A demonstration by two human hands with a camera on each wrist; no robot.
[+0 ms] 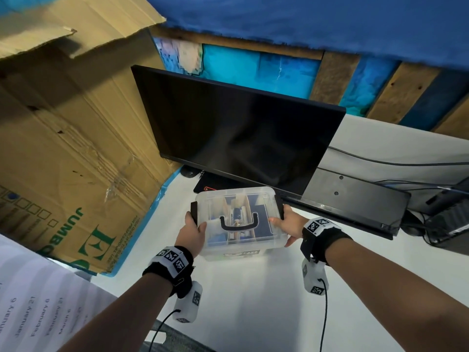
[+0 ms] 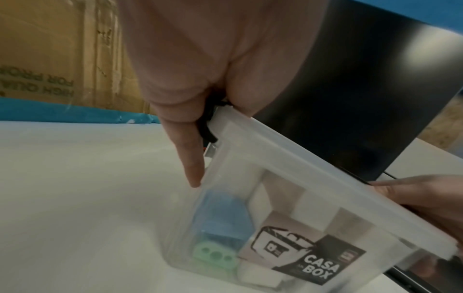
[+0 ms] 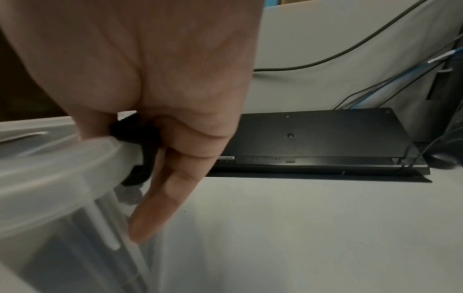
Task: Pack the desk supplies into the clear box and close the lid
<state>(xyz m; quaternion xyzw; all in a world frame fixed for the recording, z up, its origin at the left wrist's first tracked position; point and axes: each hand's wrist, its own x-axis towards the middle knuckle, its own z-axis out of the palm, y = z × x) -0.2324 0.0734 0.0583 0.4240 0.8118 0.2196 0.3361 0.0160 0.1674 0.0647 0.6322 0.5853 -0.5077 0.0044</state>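
Observation:
The clear box [image 1: 215,199] stands on the white desk [image 1: 253,301] in front of the monitor, its lid on and the black carry handle [image 1: 238,226] lying flat on top. Through its wall [image 2: 288,178] I see a blue item [image 2: 220,214], a green item [image 2: 215,255] and pale pieces. My left hand [image 1: 195,232] grips the left end, thumb on the lid, fingers [image 2: 190,158] down the side over the black latch [image 2: 206,126]. My right hand [image 1: 289,226] grips the right end likewise, fingers [image 3: 160,198] over its black latch [image 3: 140,142].
A dark monitor [image 1: 241,128] stands close behind the box. A big cardboard carton [image 1: 63,148] walls off the left. A flat black device [image 1: 355,199] with cables [image 1: 406,162] lies at the right. A printed sheet [image 1: 38,301] sits at the lower left.

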